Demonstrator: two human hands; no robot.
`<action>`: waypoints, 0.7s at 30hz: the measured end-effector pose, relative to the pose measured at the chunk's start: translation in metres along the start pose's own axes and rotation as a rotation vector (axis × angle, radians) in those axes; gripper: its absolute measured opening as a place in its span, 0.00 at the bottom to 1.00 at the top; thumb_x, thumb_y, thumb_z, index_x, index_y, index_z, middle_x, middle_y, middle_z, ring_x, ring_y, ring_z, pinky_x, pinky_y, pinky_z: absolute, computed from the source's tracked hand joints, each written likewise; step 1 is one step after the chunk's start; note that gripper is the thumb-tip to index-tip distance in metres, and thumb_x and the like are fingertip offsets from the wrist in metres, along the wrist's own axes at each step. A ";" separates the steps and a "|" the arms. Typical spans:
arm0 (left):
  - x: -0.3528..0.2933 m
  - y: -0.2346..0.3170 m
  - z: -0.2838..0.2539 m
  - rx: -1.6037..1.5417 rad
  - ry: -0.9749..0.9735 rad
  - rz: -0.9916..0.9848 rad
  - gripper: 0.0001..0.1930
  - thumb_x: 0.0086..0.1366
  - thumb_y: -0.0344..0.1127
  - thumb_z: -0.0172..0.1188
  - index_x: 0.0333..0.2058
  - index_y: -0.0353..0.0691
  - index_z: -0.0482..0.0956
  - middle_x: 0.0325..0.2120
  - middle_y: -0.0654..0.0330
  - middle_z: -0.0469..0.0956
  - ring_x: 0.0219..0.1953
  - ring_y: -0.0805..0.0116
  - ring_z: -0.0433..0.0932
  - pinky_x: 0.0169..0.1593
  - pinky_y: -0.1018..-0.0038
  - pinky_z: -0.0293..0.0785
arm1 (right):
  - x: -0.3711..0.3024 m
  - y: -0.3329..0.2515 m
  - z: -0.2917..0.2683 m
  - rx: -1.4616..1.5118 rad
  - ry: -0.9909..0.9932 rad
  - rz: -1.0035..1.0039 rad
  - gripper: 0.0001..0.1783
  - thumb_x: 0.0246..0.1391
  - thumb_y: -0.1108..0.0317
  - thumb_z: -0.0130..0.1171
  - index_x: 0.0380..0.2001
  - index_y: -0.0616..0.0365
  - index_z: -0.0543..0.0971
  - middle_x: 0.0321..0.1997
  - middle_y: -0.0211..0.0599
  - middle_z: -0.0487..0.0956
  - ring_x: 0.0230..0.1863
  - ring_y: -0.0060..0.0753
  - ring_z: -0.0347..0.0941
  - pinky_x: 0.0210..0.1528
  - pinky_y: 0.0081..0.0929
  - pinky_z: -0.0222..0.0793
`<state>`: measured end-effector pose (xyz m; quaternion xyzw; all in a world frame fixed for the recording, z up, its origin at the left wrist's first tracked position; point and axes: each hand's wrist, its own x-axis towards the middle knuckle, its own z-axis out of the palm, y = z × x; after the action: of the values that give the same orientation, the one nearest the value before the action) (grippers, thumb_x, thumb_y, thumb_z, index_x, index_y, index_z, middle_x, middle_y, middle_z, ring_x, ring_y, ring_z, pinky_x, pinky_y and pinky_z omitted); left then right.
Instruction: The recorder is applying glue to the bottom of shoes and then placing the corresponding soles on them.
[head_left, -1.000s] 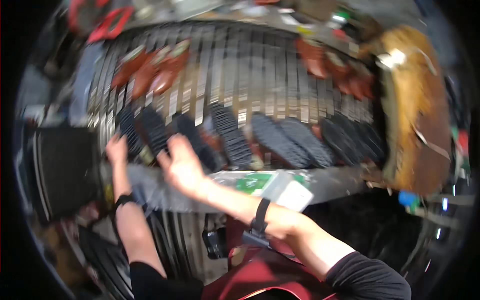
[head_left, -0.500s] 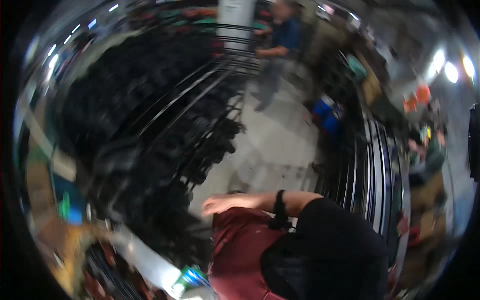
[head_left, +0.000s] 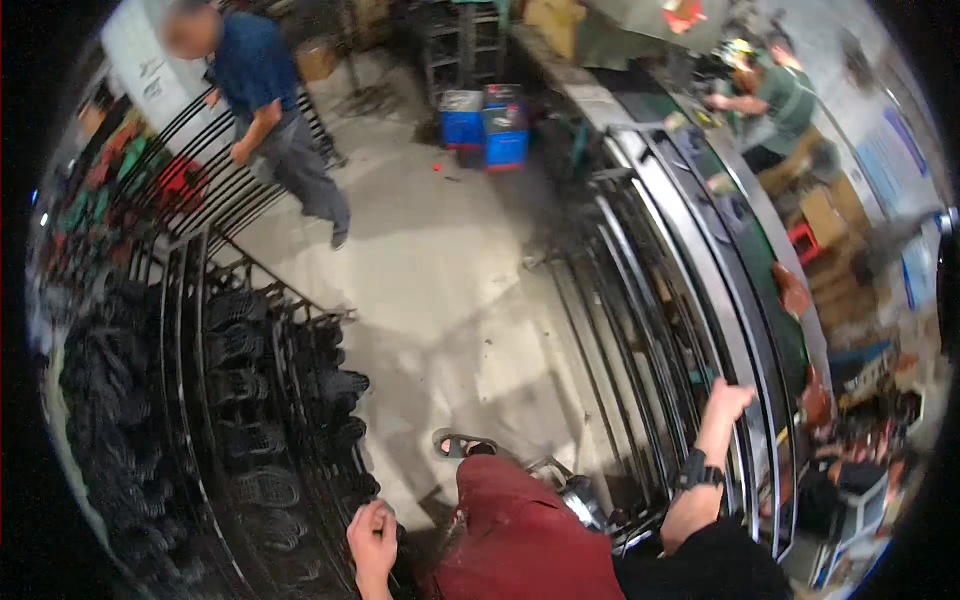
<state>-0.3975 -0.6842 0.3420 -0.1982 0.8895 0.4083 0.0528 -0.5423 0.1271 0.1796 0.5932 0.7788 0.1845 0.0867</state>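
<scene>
My left hand (head_left: 372, 540) is at the lower middle, its fingers curled together with nothing visible in them. Beside it on the left stands a black metal rack (head_left: 180, 420) with rows of black shoe soles (head_left: 265, 487). On the right side my right hand (head_left: 728, 400) is closed, over the rails of another black metal rack (head_left: 690, 250). Whether it grips a rail or only passes in front of it cannot be made out. A black band with a small device (head_left: 697, 470) sits on my right wrist. I wear a dark red apron (head_left: 530, 530).
At the far left a person in a blue shirt (head_left: 262, 75) stands by a black rack (head_left: 190, 150). Blue boxes (head_left: 505, 135) stand at the far end of the pale floor (head_left: 430, 290). Another person in green (head_left: 785, 105) works behind the right-hand rack.
The view has swung to the right. My right arm has gone from across my front out to the right, over the rack. My left hand has come into view.
</scene>
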 end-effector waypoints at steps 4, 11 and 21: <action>0.056 -0.007 -0.005 0.017 -0.088 0.044 0.14 0.65 0.34 0.66 0.47 0.36 0.85 0.36 0.50 0.85 0.37 0.56 0.87 0.43 0.66 0.82 | -0.119 -0.019 -0.121 -0.628 0.412 -0.511 0.14 0.64 0.68 0.59 0.26 0.39 0.87 0.22 0.09 0.81 0.25 0.17 0.78 0.26 0.28 0.65; 0.204 0.050 0.040 -0.019 -0.310 0.294 0.15 0.69 0.36 0.62 0.51 0.38 0.83 0.42 0.48 0.85 0.41 0.52 0.86 0.46 0.63 0.83 | -0.127 0.005 -0.089 -0.730 0.563 -0.605 0.11 0.61 0.65 0.62 0.29 0.43 0.92 0.29 0.26 0.89 0.33 0.34 0.86 0.32 0.37 0.71; 0.413 0.301 0.200 -0.024 -0.438 1.270 0.22 0.73 0.43 0.55 0.57 0.33 0.75 0.56 0.46 0.76 0.60 0.50 0.74 0.64 0.55 0.72 | -0.257 -0.084 -0.221 -0.726 0.292 -0.700 0.12 0.64 0.60 0.60 0.32 0.39 0.91 0.33 0.23 0.88 0.36 0.27 0.84 0.35 0.32 0.69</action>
<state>-0.9085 -0.4855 0.3162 0.4506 0.7974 0.4008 -0.0206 -0.6231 -0.1781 0.3280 0.1972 0.8203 0.4832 0.2338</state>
